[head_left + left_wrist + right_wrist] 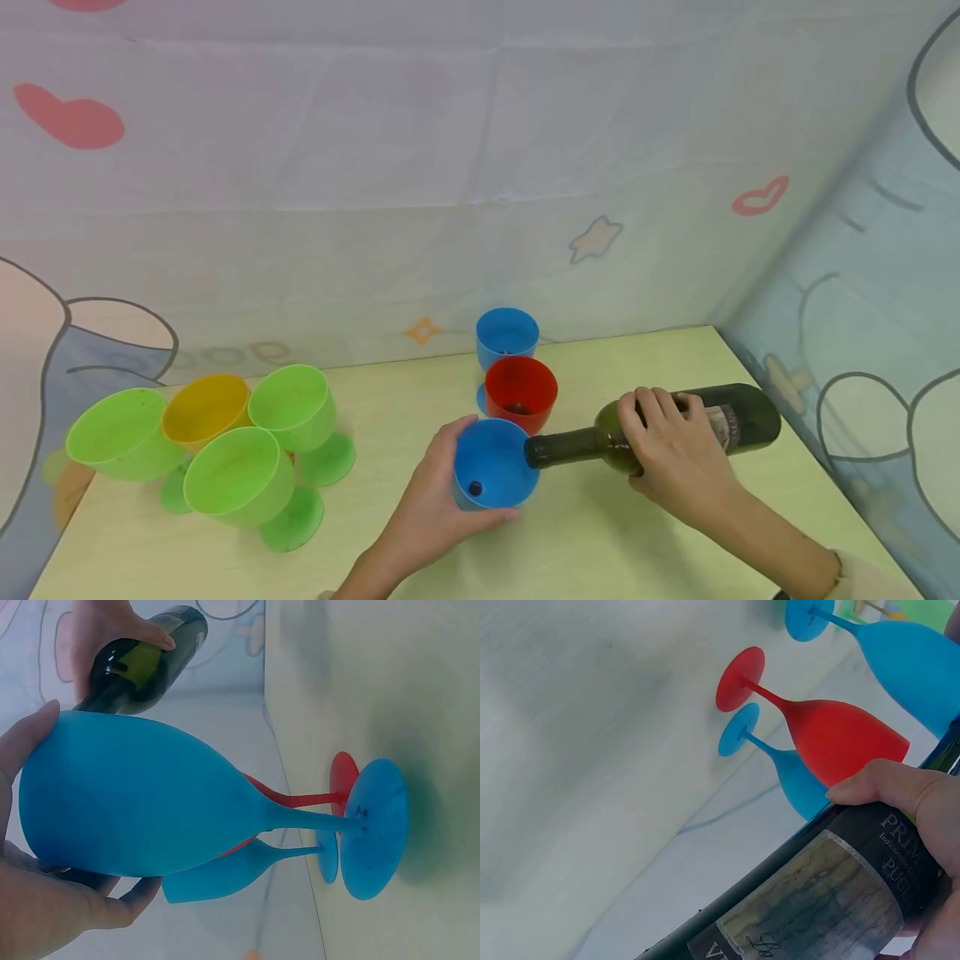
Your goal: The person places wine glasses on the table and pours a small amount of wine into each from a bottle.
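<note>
My left hand [427, 504] holds a blue plastic wine goblet [495, 458] by its bowl, fingers and thumb curled round the sides. Inside the bowl sits a small dark round spot [475, 488]. In the left wrist view the goblet's stem and round foot [375, 829] show; whether the foot touches the table I cannot tell. My right hand [678, 467] grips a dark green wine bottle [742, 412] round its body. The bottle lies nearly level, its mouth at the goblet's right rim. Its printed label [810, 900] shows in the right wrist view.
Just behind the held goblet stands a red goblet [521, 387] with something dark inside, and behind that another blue goblet [507, 333]. Several green goblets [236, 475] and a yellow one [206, 408] cluster at the table's left. A printed cloth [360, 167] hangs behind the pale table [585, 550].
</note>
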Available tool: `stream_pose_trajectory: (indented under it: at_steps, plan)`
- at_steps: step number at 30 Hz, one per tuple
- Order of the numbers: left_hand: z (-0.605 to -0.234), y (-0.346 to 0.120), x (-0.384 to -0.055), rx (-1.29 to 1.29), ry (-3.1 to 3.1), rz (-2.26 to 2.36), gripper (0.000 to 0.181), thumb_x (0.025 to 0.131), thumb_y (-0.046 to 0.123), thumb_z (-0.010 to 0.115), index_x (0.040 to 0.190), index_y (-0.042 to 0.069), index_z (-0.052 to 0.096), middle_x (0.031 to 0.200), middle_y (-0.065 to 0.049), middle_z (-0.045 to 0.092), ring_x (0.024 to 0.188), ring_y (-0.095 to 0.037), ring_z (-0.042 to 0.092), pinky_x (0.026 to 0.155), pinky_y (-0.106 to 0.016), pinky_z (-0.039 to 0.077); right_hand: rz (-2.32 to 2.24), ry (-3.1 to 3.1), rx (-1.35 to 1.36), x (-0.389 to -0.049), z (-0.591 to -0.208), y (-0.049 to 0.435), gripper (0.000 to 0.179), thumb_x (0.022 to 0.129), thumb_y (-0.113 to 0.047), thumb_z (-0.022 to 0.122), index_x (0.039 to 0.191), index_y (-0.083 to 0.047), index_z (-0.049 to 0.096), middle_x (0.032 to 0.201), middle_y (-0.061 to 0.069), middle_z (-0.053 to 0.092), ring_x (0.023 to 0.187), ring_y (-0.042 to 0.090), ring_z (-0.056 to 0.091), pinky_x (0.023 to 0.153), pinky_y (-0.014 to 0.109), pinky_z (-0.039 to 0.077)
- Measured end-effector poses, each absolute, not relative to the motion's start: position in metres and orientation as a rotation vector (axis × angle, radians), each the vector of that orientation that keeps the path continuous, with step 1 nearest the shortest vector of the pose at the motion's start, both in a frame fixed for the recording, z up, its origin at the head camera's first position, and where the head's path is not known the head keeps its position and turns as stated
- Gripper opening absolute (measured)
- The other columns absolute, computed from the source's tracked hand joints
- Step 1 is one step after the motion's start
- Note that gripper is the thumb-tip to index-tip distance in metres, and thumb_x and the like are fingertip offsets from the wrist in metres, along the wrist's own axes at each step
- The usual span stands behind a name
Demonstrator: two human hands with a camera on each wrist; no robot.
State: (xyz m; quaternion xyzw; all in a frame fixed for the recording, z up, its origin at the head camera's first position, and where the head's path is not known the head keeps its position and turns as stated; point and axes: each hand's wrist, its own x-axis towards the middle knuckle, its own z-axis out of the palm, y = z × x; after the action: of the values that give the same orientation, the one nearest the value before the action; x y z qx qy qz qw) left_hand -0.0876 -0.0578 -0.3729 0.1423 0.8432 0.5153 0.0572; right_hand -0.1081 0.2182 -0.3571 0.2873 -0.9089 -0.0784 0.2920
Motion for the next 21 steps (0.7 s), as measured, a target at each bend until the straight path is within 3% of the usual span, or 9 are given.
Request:
stream_pose_trajectory:
  at_steps: [12, 21]
  plan:
    - [-0.3744, -0.0576, -0.0891, 0.449, 2.552, 1.532, 0.089, 0.066, 0.032, 0.081, 0.135, 0.010, 0.030, 0.131, -0.011, 0.040, 0.119, -0.037, 0.038, 0.077, -0.047, 0.050, -0.272, -2.432, 0.781, -0.1086, -0.3523, 0.2153, 0.075, 0.040, -0.026, 0.085, 0.097, 0.005, 0.046, 0.087, 0.020, 0.049, 0.078, 0.035, 0.051, 0.066, 0.055, 0.043]
    - [-0.3756, -0.0572, -0.0906, 0.429, 2.535, 1.534, 0.088, 0.066, 0.033, 0.081, 0.134, 0.009, 0.031, 0.130, -0.012, 0.042, 0.118, -0.037, 0.039, 0.076, -0.046, 0.050, -0.281, -2.424, 0.781, -0.1101, -0.3467, 0.2145, 0.072, 0.041, -0.021, 0.084, 0.097, 0.005, 0.047, 0.088, 0.022, 0.050, 0.078, 0.037, 0.050, 0.068, 0.056, 0.043]
